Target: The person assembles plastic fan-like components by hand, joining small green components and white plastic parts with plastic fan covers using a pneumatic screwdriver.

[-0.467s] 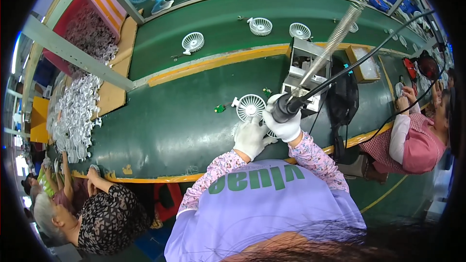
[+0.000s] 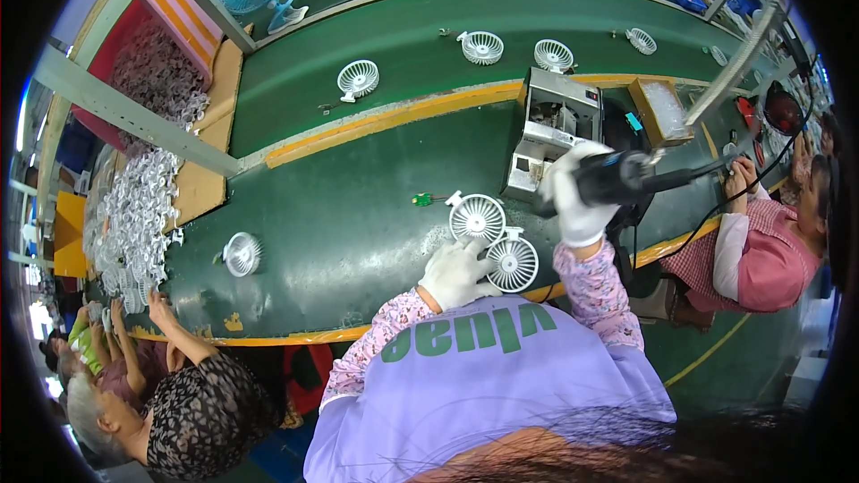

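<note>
My left hand [image 2: 455, 275], in a white glove, lies with fingers spread against the lower edge of a white round fan head [image 2: 476, 217]. A second white fan head [image 2: 513, 263] lies beside it, close to my thumb. From the first one a lead runs to a small green circuit board [image 2: 422, 199]. My gloved right hand [image 2: 573, 201] is closed around a black electric screwdriver [image 2: 617, 179], held right of both fan heads and in front of a metal box-shaped device [image 2: 555, 116]. The screwdriver's tip is hidden.
Another fan head [image 2: 242, 254] lies left on the green bench, near a heap of clear plastic parts [image 2: 134, 215]. More fan heads [image 2: 359, 80] sit on the green belt beyond. A cardboard box [image 2: 662, 112] stands right of the device. Co-workers sit on both sides.
My right hand has moved the screwdriver rightward, off the fan heads, uncovering the second one. My left hand has shifted slightly left. A fan head now lies at the bench's left.
</note>
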### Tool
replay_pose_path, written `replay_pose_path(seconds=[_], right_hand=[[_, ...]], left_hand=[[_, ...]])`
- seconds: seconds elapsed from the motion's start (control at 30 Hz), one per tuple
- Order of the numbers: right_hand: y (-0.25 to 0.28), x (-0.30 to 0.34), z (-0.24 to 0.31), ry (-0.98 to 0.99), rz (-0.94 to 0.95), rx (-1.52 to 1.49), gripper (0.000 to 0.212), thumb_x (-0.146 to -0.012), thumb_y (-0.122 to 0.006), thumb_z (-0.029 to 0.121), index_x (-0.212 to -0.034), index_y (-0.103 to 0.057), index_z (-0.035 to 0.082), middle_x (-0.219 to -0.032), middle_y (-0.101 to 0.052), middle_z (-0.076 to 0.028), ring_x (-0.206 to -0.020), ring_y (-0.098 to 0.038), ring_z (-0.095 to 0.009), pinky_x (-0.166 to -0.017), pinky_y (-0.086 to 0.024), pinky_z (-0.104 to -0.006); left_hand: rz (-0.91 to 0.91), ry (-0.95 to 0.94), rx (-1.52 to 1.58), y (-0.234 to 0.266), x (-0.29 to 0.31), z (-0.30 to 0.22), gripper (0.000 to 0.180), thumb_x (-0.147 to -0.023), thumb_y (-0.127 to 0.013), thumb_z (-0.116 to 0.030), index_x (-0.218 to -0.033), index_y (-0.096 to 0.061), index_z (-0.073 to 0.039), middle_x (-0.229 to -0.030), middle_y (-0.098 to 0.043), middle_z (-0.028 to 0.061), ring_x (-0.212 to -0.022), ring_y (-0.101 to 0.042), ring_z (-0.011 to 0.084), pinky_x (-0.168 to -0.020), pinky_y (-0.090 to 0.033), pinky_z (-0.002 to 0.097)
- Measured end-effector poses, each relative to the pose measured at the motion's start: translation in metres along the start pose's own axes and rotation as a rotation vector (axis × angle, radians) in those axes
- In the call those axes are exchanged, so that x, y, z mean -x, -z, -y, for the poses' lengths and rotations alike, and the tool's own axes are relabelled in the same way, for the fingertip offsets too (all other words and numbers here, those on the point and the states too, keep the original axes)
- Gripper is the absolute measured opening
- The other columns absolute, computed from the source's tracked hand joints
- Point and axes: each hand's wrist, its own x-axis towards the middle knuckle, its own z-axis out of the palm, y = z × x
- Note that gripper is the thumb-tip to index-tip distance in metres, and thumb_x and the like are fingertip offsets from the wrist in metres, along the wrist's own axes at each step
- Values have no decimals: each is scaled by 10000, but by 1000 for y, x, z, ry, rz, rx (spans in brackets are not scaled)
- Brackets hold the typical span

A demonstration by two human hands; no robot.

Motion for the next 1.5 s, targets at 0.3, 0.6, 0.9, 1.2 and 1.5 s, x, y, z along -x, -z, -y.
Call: replay_pose_path(seconds=[0.3,0.6,0.9,1.2,1.5], right_hand=[[-31,-2,2,549,55,681,328,-720,-636,-124,-996,-533,20,-747,-584,-14,-627,-569,-82,-581,-468,-217],[-31,-5,-56,395,157,651,303,-733,-599,-122,-998,-525,5,-697,-564,-12,-560,-542,-79,-517,-445,-222],[-34,-2,-57,331,274,737,316,-722,-597,-144,-980,-529,24,-775,-545,-17,-658,-538,-66,-561,-438,-207],[-38,26,-32,297,167,654,330,-754,-486,-165,-1041,-453,-5,-657,-534,-64,-483,-508,-134,-460,-428,-260],[-7,49,-52,187,162,661,308,-701,-670,-64,-974,-547,7,-811,-582,-8,-733,-571,-70,-674,-473,-227]], left_hand=[[32,-50,26,-6,-9,-2,368,-619,-726,-384,-851,-672,-103,-1084,-538,99,-1000,-508,289,-819,-438,413],[102,-8,-3,-1,-9,-5,393,-624,-726,-417,-864,-675,-110,-1139,-548,102,-1043,-511,301,-861,-423,423],[49,-50,-33,-1,-10,-7,376,-611,-730,-390,-839,-666,-98,-1024,-560,114,-969,-529,290,-785,-461,414],[10,28,-40,1,-10,-7,360,-640,-718,-393,-854,-670,-107,-1037,-553,103,-959,-518,281,-797,-434,417],[23,38,-70,0,-13,-6,367,-638,-716,-406,-851,-664,-111,-1007,-557,100,-954,-522,272,-775,-439,416]])
